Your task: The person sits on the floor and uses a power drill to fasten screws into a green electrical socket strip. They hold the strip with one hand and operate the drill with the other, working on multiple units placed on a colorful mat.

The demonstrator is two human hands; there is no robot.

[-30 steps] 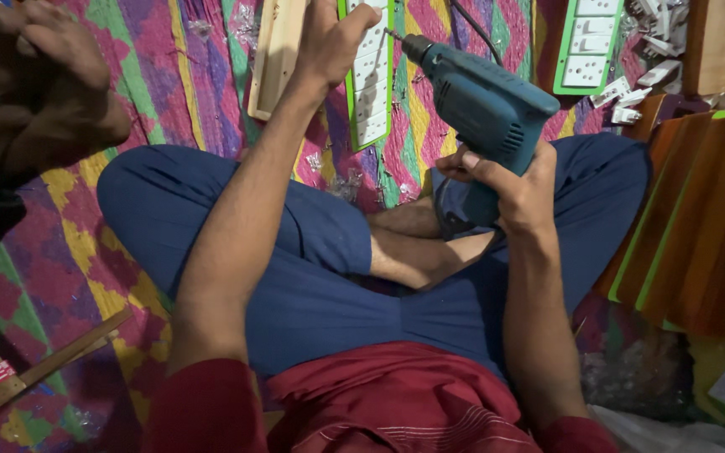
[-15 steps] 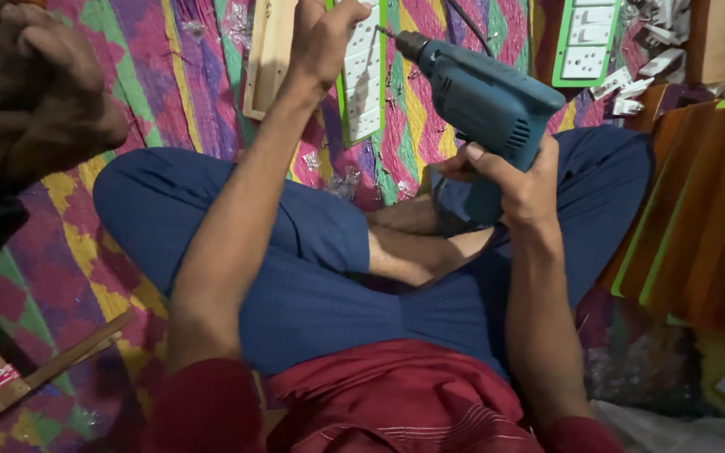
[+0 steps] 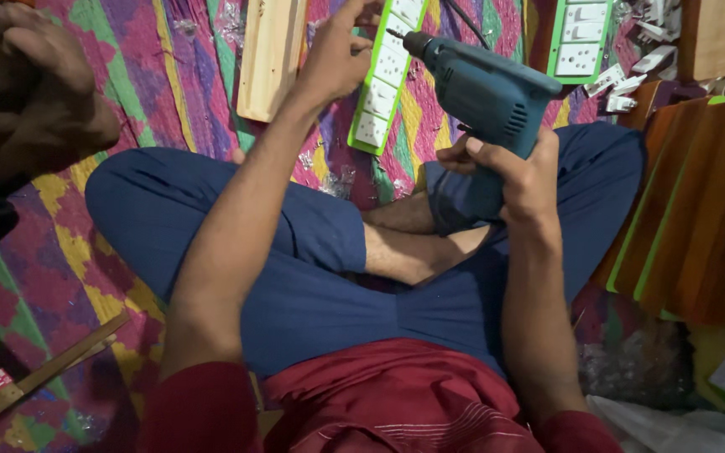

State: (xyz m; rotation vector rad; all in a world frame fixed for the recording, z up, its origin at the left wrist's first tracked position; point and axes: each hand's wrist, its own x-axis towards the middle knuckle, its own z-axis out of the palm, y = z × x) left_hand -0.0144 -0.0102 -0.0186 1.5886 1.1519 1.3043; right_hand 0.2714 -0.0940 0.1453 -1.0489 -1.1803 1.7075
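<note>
- A person sits cross-legged on a patterned floor mat [image 3: 127,75], the right hand [image 3: 518,172] clenched around the grip of a blue-green electric drill [image 3: 484,101], bit pointing up and left toward the left hand [image 3: 337,59].
- The left hand reaches forward and rests its fingers on the near edge of a green-framed white switch panel [image 3: 383,80], which lies on the mat just ahead of that hand and just left of the drill's tip; whether the fingers pinch the panel or only press on it cannot be told.
- Risk: the bit sits close to the left hand's fingers. A trigger squeeze or a small slip of the right hand could likely drive the tip into them.
- Risk: the panel lies on soft cloth with only one hand steadying it. Under pressure it could probably skid or tilt, sending the bit off its mark.
- Risk: the drill hangs above the bare shin [image 3: 417,247], just below the right hand; a loosened grip could drop it there.
- A plain wooden board [image 3: 270,54] lies left of the left hand, and stacked wooden boards [image 3: 698,201] stand right of the right hand, narrowing elbow room.
- Another person's hand [image 3: 31,92] hovers at far left, well apart from the drill.
</note>
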